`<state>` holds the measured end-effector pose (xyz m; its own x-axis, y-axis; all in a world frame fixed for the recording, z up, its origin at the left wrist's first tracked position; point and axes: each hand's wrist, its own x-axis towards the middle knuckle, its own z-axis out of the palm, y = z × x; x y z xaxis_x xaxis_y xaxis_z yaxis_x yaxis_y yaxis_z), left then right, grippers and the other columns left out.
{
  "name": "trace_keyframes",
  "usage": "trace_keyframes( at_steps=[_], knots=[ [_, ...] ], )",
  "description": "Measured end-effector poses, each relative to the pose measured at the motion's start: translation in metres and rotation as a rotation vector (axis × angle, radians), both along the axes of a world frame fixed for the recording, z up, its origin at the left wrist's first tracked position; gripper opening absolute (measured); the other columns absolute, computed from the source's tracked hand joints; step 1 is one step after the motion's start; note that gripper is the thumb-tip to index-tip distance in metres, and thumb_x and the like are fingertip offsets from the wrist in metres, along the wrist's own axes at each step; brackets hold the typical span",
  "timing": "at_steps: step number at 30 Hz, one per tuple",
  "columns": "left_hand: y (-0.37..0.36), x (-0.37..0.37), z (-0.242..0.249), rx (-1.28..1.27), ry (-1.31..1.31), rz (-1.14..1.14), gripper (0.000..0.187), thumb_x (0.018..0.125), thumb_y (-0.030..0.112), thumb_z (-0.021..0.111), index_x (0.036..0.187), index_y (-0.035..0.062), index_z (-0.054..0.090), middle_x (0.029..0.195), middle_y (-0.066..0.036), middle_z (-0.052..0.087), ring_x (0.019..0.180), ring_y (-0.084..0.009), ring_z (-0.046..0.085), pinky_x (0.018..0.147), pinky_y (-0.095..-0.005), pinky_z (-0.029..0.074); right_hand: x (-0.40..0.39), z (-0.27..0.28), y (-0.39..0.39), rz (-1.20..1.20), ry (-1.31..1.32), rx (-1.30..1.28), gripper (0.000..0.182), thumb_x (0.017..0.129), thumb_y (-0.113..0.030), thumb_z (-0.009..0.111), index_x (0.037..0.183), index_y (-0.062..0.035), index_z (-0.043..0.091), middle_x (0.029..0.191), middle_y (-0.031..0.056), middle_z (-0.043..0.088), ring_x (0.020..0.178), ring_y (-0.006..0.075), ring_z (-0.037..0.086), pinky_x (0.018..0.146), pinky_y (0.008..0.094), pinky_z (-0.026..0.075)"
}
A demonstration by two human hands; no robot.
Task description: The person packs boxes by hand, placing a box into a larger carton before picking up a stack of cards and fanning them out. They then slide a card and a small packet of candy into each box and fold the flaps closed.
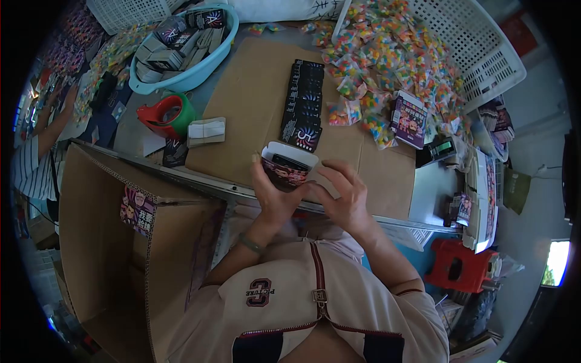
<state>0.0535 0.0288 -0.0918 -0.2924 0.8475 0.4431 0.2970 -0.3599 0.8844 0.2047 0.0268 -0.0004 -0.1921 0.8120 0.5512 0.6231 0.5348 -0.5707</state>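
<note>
My left hand point(273, 204) grips a small printed box point(284, 174) at the table's front edge. The box's top flaps stand open, and something black, perhaps a card deck, shows inside. Beside its right side is my right hand point(348, 202), fingers apart and slightly curled, with the thumb close to the lower corner. Just beyond the box, an overlapping row of black cards point(304, 100) runs away from me across a cardboard sheet point(248, 91). To the left lies a stack of pale cards point(207, 130). A closed purple printed box point(409, 121) rests to the right.
A red and green tape dispenser point(180, 121) stands near a blue basin point(136, 83) of card bundles. Colourful small packets point(393, 54) pile up by a white basket point(511, 60). At left, a big open carton point(109, 242) and another person's striped sleeve point(39, 160). A red stool point(442, 260) sits lower right.
</note>
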Motion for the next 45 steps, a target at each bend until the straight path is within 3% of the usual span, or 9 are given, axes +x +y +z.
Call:
trace_keyframes(
  at_steps=[4, 8, 18, 26, 29, 33, 35, 38, 45],
  knots=[
    [-0.006, -0.02, -0.003, 0.109, 0.256, -0.147, 0.097, 0.072, 0.004, 0.082, 0.144, -0.0044, 0.017, 0.128, -0.025, 0.047, 0.114, -0.0282, 0.054, 0.096, -0.0379, 0.046, -0.008, -0.022, -0.002, -0.03, 0.118, 0.022, 0.035, 0.069, -0.004, 0.08, 0.101, -0.0021, 0.065, 0.102, 0.0154, 0.065, 0.088, 0.0312, 0.066, 0.074, 0.0368, 0.055],
    [0.0, -0.037, -0.008, 0.283, 0.244, -0.122, 0.066, 0.077, 0.001, 0.078, 0.129, -0.0039, 0.039, 0.104, -0.023, 0.062, 0.085, -0.036, 0.063, 0.075, -0.0422, 0.051, -0.009, -0.018, 0.001, -0.102, 0.306, -0.077, 0.037, 0.07, -0.003, 0.081, 0.102, -0.0015, 0.062, 0.104, 0.0163, 0.065, 0.087, 0.0314, 0.065, 0.073, 0.0374, 0.054],
    [0.009, -0.045, 0.005, 0.44, 0.351, -0.139, 0.055, 0.079, 0.0, 0.074, 0.125, 0.0018, 0.044, 0.103, -0.024, 0.063, 0.085, -0.0379, 0.067, 0.071, -0.0417, 0.056, -0.007, -0.04, 0.007, -0.054, 0.276, 0.083, 0.035, 0.071, -0.002, 0.079, 0.101, -0.004, 0.062, 0.098, 0.0159, 0.066, 0.079, 0.0306, 0.065, 0.068, 0.0349, 0.053],
    [0.025, -0.069, 0.05, 0.165, 0.209, -0.48, 0.024, 0.083, -0.002, 0.069, 0.105, 0.002, 0.059, 0.097, -0.015, 0.066, 0.076, -0.0219, 0.066, 0.061, -0.0283, 0.052, 0.017, -0.022, 0.007, 0.221, 0.11, -0.065, 0.028, 0.071, 0.003, 0.077, 0.096, -0.0056, 0.069, 0.101, 0.0132, 0.068, 0.082, 0.0256, 0.067, 0.071, 0.0317, 0.053],
    [0.033, -0.071, 0.063, 0.137, 0.202, -0.549, 0.018, 0.083, -0.003, 0.068, 0.099, 0.0013, 0.062, 0.093, -0.013, 0.066, 0.074, -0.017, 0.064, 0.059, -0.0253, 0.05, 0.006, -0.009, 0.001, -0.011, 0.329, -0.35, 0.028, 0.07, 0.002, 0.077, 0.096, -0.0044, 0.069, 0.102, 0.0131, 0.068, 0.085, 0.027, 0.068, 0.072, 0.0322, 0.054],
    [0.024, -0.062, 0.058, -0.091, -0.306, -0.487, 0.014, 0.08, -0.006, 0.067, 0.091, 0.0011, 0.064, 0.092, -0.012, 0.064, 0.073, -0.015, 0.062, 0.058, -0.0235, 0.049, 0.018, -0.017, 0.012, 0.166, 0.247, -0.253, 0.026, 0.069, -0.001, 0.078, 0.094, -0.0026, 0.069, 0.103, 0.0146, 0.068, 0.086, 0.0292, 0.068, 0.072, 0.0329, 0.055],
    [0.032, -0.076, 0.059, 0.015, 0.073, -0.639, 0.018, 0.077, -0.01, 0.067, 0.091, 0.0015, 0.064, 0.097, -0.012, 0.064, 0.076, -0.014, 0.063, 0.059, -0.0233, 0.051, 0.022, -0.018, 0.011, 0.24, 0.024, -0.075, 0.029, 0.069, -0.003, 0.08, 0.095, -0.0012, 0.068, 0.102, 0.0155, 0.068, 0.084, 0.0303, 0.068, 0.069, 0.0335, 0.056],
    [0.029, -0.073, 0.084, -0.035, 0.095, -0.673, 0.021, 0.074, -0.01, 0.067, 0.091, 0.0015, 0.064, 0.097, -0.012, 0.064, 0.076, -0.0148, 0.064, 0.061, -0.025, 0.053, 0.021, -0.002, 0.018, 0.28, -0.025, 0.127, 0.029, 0.07, -0.005, 0.08, 0.096, -0.0016, 0.068, 0.1, 0.016, 0.068, 0.081, 0.0309, 0.068, 0.069, 0.0347, 0.056],
    [0.03, -0.067, 0.079, 0.125, 0.308, -0.614, 0.026, 0.072, -0.004, 0.075, 0.096, 0.0012, 0.067, 0.087, -0.011, 0.065, 0.073, -0.0202, 0.065, 0.06, -0.0277, 0.052, 0.012, 0.01, 0.013, 0.236, -0.063, -0.052, 0.02, 0.073, -0.005, 0.077, 0.092, -0.0014, 0.069, 0.094, 0.0125, 0.069, 0.08, 0.0281, 0.068, 0.066, 0.0356, 0.056]
  ],
)
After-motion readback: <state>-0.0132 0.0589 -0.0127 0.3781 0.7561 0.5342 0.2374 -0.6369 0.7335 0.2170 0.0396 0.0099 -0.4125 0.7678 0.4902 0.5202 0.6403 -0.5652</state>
